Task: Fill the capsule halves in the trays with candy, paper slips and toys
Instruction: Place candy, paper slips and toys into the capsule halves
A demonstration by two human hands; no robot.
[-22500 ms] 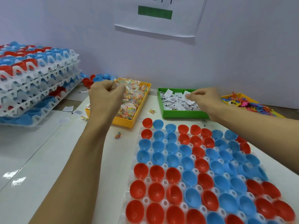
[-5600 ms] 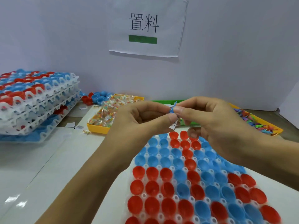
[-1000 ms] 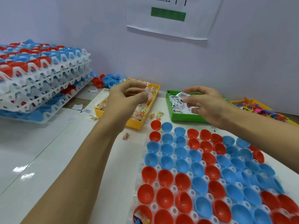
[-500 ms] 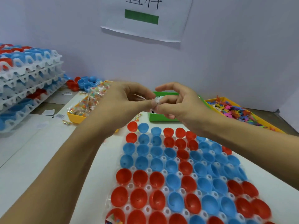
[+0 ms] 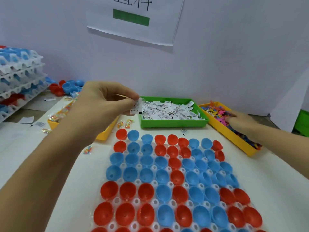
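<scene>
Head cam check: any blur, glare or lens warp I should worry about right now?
Head view: the right hand in the toy tray is motion-smeared, so its grip is unreadable; the left hand pinching a paper slip is sharper, print illegible; wide-angle warp swells the near capsule halves; light even, no harsh glare.

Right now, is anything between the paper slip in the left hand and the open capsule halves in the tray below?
Nothing visible. The left hand pinches the paper slip in the air, beyond the tray's far left corner. The capsule halves below sit open and uncovered. The right hand is off in the toy bin.
</scene>
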